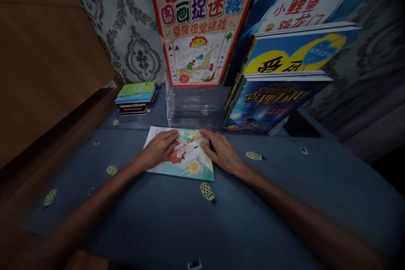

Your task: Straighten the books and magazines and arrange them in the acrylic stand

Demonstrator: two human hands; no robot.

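A thin illustrated book [190, 169] lies flat on the blue cloth, its teal, white and orange picture facing up. Across its left part rests my left hand [159, 147], fingers stretched out and lying on the picture. My right hand [223, 152] is at the book's right edge, with the fingertips on its upper right part and the thumb apart from the fingers. Neither hand is wrapped around the book. Parts of the picture and the book's right edge are hidden under the hands.
Behind the book stands a clear plastic rack [198, 103]. It holds a red-bordered book [202, 57], a blue-and-yellow book [294, 52] and a dark blue book [262, 107]. At the back left is a small stack of books [136, 95]. A wooden cabinet [53, 63] borders the left side.
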